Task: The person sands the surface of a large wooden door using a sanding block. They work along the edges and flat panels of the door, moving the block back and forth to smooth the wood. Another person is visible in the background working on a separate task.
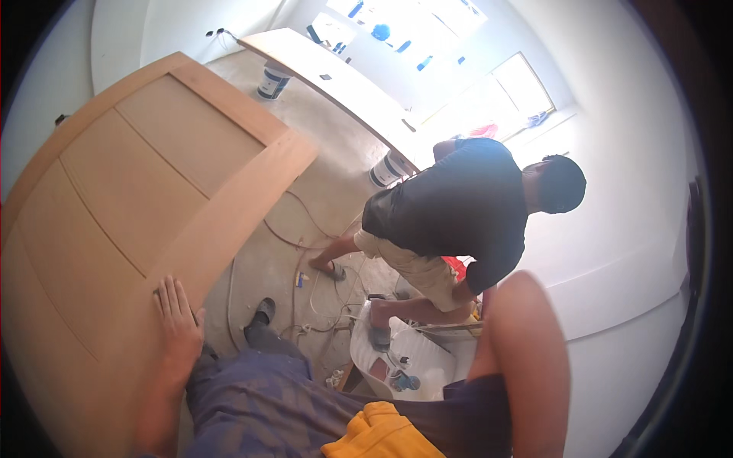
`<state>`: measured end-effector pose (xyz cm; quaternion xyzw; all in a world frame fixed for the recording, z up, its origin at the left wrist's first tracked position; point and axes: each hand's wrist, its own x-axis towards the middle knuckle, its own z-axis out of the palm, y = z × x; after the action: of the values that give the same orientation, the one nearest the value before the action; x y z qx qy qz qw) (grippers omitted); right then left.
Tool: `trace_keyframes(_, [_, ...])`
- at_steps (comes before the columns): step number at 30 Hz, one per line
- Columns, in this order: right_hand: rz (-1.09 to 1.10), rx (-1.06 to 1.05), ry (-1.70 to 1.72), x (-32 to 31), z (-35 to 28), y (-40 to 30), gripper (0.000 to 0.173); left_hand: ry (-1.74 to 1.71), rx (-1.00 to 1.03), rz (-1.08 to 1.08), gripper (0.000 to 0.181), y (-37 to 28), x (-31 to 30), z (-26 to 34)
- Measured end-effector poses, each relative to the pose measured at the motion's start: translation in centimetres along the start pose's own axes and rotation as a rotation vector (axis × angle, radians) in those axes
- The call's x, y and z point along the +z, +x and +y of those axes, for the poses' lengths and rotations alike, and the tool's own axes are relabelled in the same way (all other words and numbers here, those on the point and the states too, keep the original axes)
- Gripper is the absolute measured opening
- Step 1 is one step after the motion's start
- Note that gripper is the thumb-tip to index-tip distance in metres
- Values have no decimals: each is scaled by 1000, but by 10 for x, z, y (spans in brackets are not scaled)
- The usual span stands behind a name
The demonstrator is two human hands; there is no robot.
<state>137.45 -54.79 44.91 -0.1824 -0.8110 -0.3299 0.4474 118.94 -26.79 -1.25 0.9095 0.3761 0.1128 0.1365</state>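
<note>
My left hand [176, 320] lies flat on the light wooden door panel [229, 200], on its long smooth edge board. Dark edges of a thin flat pad [156, 292] show at the fingertips and near the thumb; my palm hides the rest, perhaps sandpaper. The panel has grooved boards inside a raised frame, and it fills the left side. My right arm [529, 343] is bent with the elbow up in front of me, and my right hand is out of view. A yellow cloth [381, 432] hangs at my waist.
A co-worker [452, 200] in a dark shirt and cap stands close ahead. Cables [292, 240] cross the concrete floor. Another long panel [338, 80] rests on paint buckets [274, 83]. White sheeting [424, 355] lies by the co-worker's foot, with a blue tool [405, 380].
</note>
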Motion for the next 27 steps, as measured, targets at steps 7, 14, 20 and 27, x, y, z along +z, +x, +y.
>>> trace_keyframes(7, [319,1020,-87,2,66,-199,26,81,106,7,87,-8,14,-4])
trace_keyframes(14, [-710,2100,-231,11,-144,-569,38,88,155,-153,79,89,23,61])
trace_keyframes(20, [-570,2377,22,-6,-133,-586,46,30,310,-51,74,301,107,158])
trace_keyframes(27, [-411,1994,184,18,79,-579,42,60,276,84,73,467,175,251])
